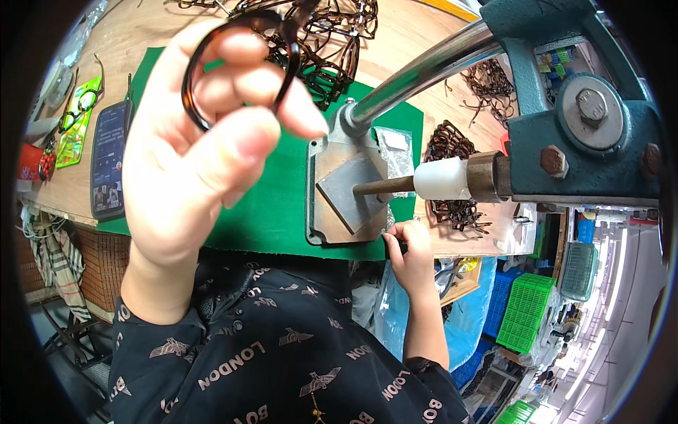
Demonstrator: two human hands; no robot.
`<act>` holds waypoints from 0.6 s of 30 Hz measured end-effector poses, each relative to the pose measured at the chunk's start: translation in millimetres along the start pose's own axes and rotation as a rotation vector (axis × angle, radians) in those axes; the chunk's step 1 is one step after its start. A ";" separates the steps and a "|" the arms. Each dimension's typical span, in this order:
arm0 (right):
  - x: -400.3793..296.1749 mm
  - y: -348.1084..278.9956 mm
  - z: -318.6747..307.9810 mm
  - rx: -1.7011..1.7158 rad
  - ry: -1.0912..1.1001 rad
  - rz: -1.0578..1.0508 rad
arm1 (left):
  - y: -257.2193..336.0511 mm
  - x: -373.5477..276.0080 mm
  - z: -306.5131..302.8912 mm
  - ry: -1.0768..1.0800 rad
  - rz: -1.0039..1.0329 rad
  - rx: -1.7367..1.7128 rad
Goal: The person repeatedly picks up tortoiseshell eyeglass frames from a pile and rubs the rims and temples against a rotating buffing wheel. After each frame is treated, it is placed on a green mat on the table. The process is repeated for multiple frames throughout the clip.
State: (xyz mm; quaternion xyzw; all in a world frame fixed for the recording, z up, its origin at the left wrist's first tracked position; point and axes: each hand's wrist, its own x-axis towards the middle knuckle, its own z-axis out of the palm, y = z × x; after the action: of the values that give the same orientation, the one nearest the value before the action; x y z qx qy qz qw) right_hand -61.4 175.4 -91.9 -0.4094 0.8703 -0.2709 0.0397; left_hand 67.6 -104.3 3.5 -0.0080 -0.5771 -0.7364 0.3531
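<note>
Raised close to the camera, my left hand (206, 138) holds a dark tortoiseshell eyeglass frame (193, 79) between thumb and fingers; its upper part is blurred. My right hand (412, 246) is at the green mat's front edge, beside the press base, fingers curled near small bits; whether it grips anything is hidden. Between and beyond the hands stands a bench press with a square metal plate (352, 185) on its base (318, 222). A thin rod (384, 185) with a white sleeve (441, 178) points at the plate from the green press head (588, 148).
Tangled tortoiseshell frames (328, 47) lie behind the press, with more piles (450, 143) to its right. A phone (110, 159) and glasses (79, 108) on a bright green packet are at the left. The press's steel column (424, 74) slants across. Green crates (524, 312) stand at lower right.
</note>
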 end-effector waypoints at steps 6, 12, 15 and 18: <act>-2.9 6.4 -7.9 0.153 -0.020 0.041 | -11.3 -25.4 5.4 0.109 -0.152 -0.047; -8.9 18.0 -6.5 0.258 -0.019 0.102 | -4.5 -23.5 9.9 0.044 -0.230 -0.193; -7.1 16.7 -8.4 0.181 -0.044 0.057 | -1.8 -24.4 14.4 0.067 -0.261 -0.326; -4.8 14.6 -8.4 0.162 -0.049 0.032 | 1.8 -25.7 17.2 0.073 -0.309 -0.322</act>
State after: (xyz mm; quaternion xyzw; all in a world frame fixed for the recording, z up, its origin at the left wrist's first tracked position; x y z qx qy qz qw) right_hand -70.7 190.1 -92.9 -0.3974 0.8508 -0.3295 0.0985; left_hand 81.1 -76.7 0.0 0.0506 -0.4332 -0.8642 0.2509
